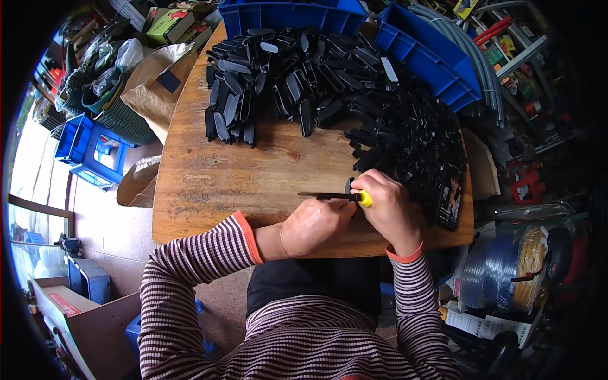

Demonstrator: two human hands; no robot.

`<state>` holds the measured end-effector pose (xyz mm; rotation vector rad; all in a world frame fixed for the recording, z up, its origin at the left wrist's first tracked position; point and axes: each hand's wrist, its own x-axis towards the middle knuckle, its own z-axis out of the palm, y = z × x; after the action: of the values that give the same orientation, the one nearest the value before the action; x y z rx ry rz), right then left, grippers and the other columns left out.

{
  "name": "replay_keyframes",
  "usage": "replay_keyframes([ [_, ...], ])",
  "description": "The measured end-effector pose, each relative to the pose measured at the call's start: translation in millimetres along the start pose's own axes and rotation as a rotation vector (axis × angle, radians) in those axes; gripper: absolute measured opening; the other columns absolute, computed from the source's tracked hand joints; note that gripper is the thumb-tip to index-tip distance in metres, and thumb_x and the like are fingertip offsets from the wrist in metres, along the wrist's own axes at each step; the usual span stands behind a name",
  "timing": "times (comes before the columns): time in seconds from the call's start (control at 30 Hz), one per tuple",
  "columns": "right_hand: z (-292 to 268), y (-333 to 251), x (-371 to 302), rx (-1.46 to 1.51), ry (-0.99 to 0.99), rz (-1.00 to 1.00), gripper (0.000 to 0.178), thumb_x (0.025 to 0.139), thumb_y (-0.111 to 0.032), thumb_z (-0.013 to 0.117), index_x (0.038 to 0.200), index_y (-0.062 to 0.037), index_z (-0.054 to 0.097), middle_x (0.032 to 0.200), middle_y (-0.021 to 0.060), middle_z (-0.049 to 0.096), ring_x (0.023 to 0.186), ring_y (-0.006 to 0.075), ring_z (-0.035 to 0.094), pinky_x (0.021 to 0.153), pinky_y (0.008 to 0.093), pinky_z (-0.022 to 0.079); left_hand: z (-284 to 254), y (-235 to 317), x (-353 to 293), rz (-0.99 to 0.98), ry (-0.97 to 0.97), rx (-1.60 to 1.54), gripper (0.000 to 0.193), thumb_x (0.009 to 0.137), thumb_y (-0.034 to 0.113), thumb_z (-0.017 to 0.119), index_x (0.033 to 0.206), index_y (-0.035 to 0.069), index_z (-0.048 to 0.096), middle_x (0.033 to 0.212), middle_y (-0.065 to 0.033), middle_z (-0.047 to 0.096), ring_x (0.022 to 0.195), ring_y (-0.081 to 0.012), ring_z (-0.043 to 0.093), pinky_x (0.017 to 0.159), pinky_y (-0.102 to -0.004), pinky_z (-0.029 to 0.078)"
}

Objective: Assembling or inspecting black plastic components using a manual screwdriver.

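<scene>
Right in front of me, at six o'clock on the tabletop, both hands are working close together: the right hand [385, 204] is curling firmly around a hand tool with a bright yellow handle [365, 198], and the left hand [318, 221] is bunching nearly closed just beside it. A thin, dark, straight strip [316, 194] is lying across the top of the left hand, though I am failing to tell whether it is the tool's blade. A small black piece [349, 185] is poking up between the hands; which fingers are gripping it is staying hidden from me. As for progress, plenty is waiting: long black plastic cases [305, 117] are sprawling from ten to twelve o'clock, and a dense mound of smaller-looking black plastic parts [405, 126] is filling one to three. Which lot is finished, I am not managing to judge; only one piece seems to be getting attention. The scuffed wooden table [209, 183] is showing bare boards toward nine. A dark phone with a lit screen [451, 202] is resting at three, crowding the mound's edge. Ribbed blue plastic bins [430, 58] are hemming in twelve and one, and a crumpled brown paper bag [152, 88] is leaning at ten.
</scene>
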<state>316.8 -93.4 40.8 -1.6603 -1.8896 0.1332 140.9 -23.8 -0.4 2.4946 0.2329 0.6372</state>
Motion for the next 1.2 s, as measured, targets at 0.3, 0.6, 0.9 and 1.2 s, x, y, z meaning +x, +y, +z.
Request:
replay_keyframes([
  [0.3, 20.2, -7.9, 42.2, 0.672, 0.308, 0.194, 0.011, 0.088, -0.008, 0.069, 0.088, -0.0032, 0.059, 0.077, 0.0046, 0.066, 0.062, 0.0087, 0.059, 0.056, 0.0230, 0.046, -2.8, 1.4, 1.3, 0.039, 0.001, 0.013, 0.026, 0.084, 0.010, 0.064, 0.108, 0.001, 0.062, 0.084, -0.0114, 0.061, 0.071, -0.0284, 0.063, 0.061, -0.0388, 0.054],
  [0.6, -52.8, 27.2, -4.5, 0.484, 0.476, 0.421, 0.011, 0.087, -0.010, 0.070, 0.090, -0.0026, 0.062, 0.078, 0.0059, 0.068, 0.064, 0.0101, 0.060, 0.057, 0.0235, 0.045, -26.7, -5.0, 21.7, 0.383, 0.126, 0.312, 0.033, 0.077, 0.007, 0.064, 0.110, 0.005, 0.063, 0.104, -0.0117, 0.058, 0.095, -0.0300, 0.061, 0.075, -0.0393, 0.052],
  [0.9, -25.3, 37.6, -43.2, -0.184, 0.164, 0.418, 0.016, 0.077, -0.005, 0.073, 0.092, -0.0035, 0.067, 0.090, 0.0153, 0.067, 0.081, 0.0353, 0.065, 0.067, 0.0375, 0.052, -44.6, -67.6, 39.1, -0.031, 0.164, 0.203, 0.030, 0.076, 0.010, 0.062, 0.104, 0.008, 0.051, 0.094, -0.0136, 0.051, 0.085, -0.0325, 0.060, 0.070, -0.0426, 0.051],
  [1.2, -24.1, 44.4, -34.5, -0.190, 0.131, 0.326, 0.014, 0.076, -0.001, 0.070, 0.087, 0.0001, 0.062, 0.087, 0.0160, 0.065, 0.078, 0.0358, 0.064, 0.066, 0.0383, 0.051, -62.6, -98.1, 54.6, -0.401, 0.223, 0.472, 0.038, 0.075, 0.008, 0.067, 0.111, 0.007, 0.053, 0.091, -0.0146, 0.060, 0.079, -0.0328, 0.063, 0.062, -0.0397, 0.053],
])
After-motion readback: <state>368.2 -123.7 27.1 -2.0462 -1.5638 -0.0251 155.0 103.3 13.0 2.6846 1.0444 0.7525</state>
